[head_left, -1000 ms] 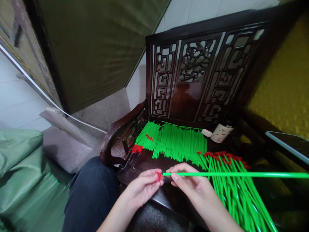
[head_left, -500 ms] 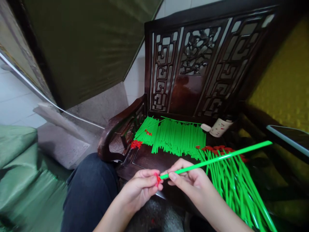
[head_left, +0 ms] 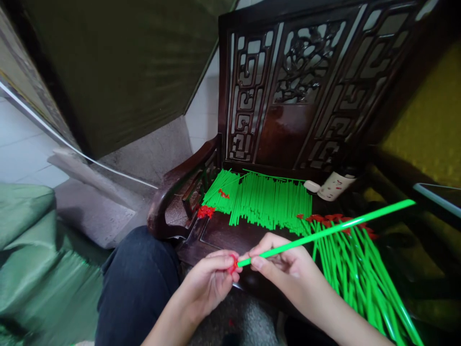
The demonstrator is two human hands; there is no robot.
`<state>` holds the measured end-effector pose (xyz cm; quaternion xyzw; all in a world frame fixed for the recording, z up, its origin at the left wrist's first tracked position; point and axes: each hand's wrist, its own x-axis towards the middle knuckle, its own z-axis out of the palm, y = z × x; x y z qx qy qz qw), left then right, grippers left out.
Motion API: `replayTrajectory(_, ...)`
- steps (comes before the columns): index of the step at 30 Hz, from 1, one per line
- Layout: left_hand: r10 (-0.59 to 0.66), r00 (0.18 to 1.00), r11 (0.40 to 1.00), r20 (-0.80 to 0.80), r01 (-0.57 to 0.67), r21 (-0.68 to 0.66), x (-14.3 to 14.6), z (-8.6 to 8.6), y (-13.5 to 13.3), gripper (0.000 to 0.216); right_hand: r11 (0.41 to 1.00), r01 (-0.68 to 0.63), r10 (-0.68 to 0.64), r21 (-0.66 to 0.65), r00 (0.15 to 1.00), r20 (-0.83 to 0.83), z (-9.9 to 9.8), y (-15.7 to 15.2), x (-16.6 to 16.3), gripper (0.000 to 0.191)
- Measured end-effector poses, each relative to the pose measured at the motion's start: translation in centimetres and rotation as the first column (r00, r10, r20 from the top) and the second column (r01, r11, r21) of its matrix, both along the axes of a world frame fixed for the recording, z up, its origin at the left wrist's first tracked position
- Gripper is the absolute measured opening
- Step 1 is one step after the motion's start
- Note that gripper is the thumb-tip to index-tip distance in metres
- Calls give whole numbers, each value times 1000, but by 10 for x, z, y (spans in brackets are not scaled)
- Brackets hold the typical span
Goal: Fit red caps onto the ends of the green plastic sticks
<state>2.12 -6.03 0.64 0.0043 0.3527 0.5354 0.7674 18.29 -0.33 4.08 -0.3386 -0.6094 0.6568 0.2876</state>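
Observation:
My left hand [head_left: 212, 278] pinches a small red plastic piece [head_left: 233, 264] between thumb and fingers. A long green plastic stick [head_left: 324, 231] is gripped near its lower end by my right hand [head_left: 284, 264], with its far end pointing up to the right. The stick's near end meets the red piece; how deep it sits there is hidden by my fingers. Beyond my hands, many loose green sticks [head_left: 270, 202] lie side by side on the seat. A small heap of red pieces [head_left: 206, 211] lies by the left armrest. To the right, sticks with red tops [head_left: 355, 259] form a bundle.
The dark carved wooden chair [head_left: 284, 137] has a curved armrest [head_left: 169, 187] on the left. A white case [head_left: 311, 186] and a patterned tumbler [head_left: 334, 186] stand at the seat's back right. Green fabric [head_left: 43, 259] lies at the far left, beside my knee [head_left: 139, 274].
The camera view has shifted slightly. Both hands keep hold of the red piece and the green stick, with the stick's end still at the red piece.

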Motion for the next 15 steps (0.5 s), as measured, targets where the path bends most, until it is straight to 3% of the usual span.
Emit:
replayTrajectory(8, -32, 998, 982, -53, 41, 182, -8, -7, -10, 14, 995, -81, 76, 56, 994, 80, 20, 1, -9, 26)
replayTrajectory(15, 28, 986, 978, -164, 7, 208, -14, -7, -15, 21, 986, -127, 115, 113, 988, 102, 28, 4, -22, 23)
